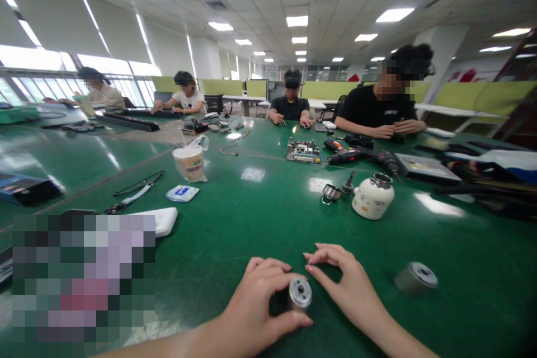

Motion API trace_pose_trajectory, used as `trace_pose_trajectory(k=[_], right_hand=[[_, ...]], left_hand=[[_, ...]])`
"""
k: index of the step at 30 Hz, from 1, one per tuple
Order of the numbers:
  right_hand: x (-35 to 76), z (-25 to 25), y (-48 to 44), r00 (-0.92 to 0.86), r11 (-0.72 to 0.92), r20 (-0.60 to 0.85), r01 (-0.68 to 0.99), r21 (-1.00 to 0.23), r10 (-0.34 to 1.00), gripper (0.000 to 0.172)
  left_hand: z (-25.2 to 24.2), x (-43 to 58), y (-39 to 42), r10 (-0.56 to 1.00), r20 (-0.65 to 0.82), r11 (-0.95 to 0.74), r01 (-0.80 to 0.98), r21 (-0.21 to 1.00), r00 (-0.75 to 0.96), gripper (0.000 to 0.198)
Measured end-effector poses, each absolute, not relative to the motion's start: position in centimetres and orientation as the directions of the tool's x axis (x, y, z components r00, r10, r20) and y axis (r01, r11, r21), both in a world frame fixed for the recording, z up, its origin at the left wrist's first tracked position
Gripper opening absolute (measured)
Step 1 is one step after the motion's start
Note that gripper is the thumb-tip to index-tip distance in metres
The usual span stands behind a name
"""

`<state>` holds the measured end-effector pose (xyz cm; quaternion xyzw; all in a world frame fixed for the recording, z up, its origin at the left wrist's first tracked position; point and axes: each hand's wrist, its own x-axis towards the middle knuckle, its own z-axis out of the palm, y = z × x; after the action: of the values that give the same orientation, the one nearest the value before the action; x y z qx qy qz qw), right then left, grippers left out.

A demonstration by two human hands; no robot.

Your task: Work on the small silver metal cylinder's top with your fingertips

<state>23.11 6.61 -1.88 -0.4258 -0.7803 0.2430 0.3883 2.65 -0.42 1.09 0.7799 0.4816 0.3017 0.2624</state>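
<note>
A short silvery metal cylinder (300,295) with holes in its round end face stands on the green table in front of me. My left hand (264,296) has its thumb and index finger wrapped round that cylinder. Just beyond it, to the right, is my right hand (342,274), thumb and index fingertips drawn together in a pinch. Whatever sits between those fingertips, if anything, is too small to make out. A second metal cylinder (417,278) of similar look stands apart on the right, slightly blurred.
A cream bottle (373,197) without its lid stands ahead right, beside a metal cap (331,192). Farther back are a circuit board (302,151) and power drills (348,155). On the left are a bagged cup (191,163), a tissue pack (182,193) and a white case (165,221). Several people sit across.
</note>
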Motion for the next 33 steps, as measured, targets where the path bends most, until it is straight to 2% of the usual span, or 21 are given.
trace_pose_trajectory(k=[2, 4, 7, 9, 13, 22, 24, 29, 33], right_hand=[[23.0, -1.6, 6.4, -0.277, 0.518, 0.438, 0.416, -0.747, 0.855, 0.01], [22.9, -1.3, 6.0, -0.181, 0.573, 0.546, 0.338, -0.747, 0.818, 0.014], [22.5, -0.9, 4.9, -0.125, 0.719, 0.713, 0.235, -0.654, 0.69, 0.021], [22.1, -0.8, 4.1, -0.179, 0.766, 0.745, 0.179, -0.617, 0.642, 0.023], [21.6, -0.7, 3.1, -0.274, 0.767, 0.721, 0.127, -0.629, 0.637, 0.022], [21.4, -0.3, 2.8, -0.338, 0.759, 0.689, 0.147, -0.634, 0.641, 0.02], [21.4, -0.1, 2.7, -0.321, 0.755, 0.69, 0.161, -0.635, 0.649, 0.021], [21.8, 0.6, 2.4, -0.151, 0.723, 0.707, 0.116, -0.681, 0.691, 0.018], [22.4, 0.8, 2.5, -0.301, 0.711, 0.658, 0.111, -0.695, 0.69, 0.013]], left_hand=[[1.2, 2.7, -0.4, 0.912, 0.216, -0.393, 0.595, 0.701, 0.348, 0.038], [1.3, 2.8, -0.4, 0.916, 0.206, -0.384, 0.597, 0.704, 0.345, 0.038], [1.3, 2.8, -0.5, 0.916, 0.206, -0.383, 0.595, 0.707, 0.345, 0.036], [1.3, 2.8, -0.5, 0.909, 0.221, -0.399, 0.586, 0.705, 0.353, 0.034], [1.0, 2.7, -0.4, 0.899, 0.253, -0.425, 0.566, 0.706, 0.359, 0.035], [0.9, 2.7, -0.4, 0.898, 0.276, -0.431, 0.559, 0.709, 0.343, 0.033], [1.0, 2.7, -0.4, 0.899, 0.268, -0.428, 0.565, 0.706, 0.346, 0.033], [1.4, 2.7, -0.4, 0.906, 0.233, -0.407, 0.576, 0.709, 0.353, 0.033], [1.5, 2.8, -0.5, 0.906, 0.235, -0.407, 0.575, 0.71, 0.351, 0.029]])
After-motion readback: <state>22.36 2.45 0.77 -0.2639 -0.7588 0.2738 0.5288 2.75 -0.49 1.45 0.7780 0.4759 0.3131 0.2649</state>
